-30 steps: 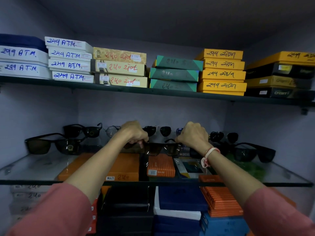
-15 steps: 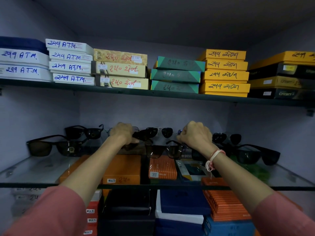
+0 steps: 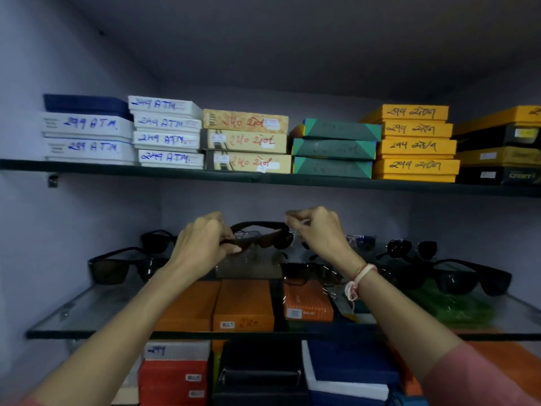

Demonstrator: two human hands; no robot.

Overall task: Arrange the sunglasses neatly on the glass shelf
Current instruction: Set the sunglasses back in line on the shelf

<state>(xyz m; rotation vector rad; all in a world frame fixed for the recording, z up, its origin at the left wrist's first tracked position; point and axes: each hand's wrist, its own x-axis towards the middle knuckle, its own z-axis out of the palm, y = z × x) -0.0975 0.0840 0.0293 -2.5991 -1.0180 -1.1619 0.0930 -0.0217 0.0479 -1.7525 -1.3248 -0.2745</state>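
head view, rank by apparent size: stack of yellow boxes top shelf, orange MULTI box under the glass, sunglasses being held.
1. stack of yellow boxes, largest.
2. orange MULTI box.
3. held sunglasses, smallest, partly covered by the left hand and right hand.
Distances from the camera differ, so true sizes stay unsure.

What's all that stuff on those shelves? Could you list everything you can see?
held sunglasses: one, dark, lifted above the glass shelf between both hands
sunglasses on the glass shelf: several dark pairs, exact count unclear, along the left, back and right
glass shelf: one, clear, middle level
upper shelf: one, dark, carrying stacked boxes
white boxes: two stacks, blue writing, upper left
beige boxes: three, red writing, upper middle
green boxes: three, upper middle
yellow boxes: four, upper right
orange boxes: several, seen below the glass
left hand: gripping the held pair's left end
right hand: at its right end, wrist thread
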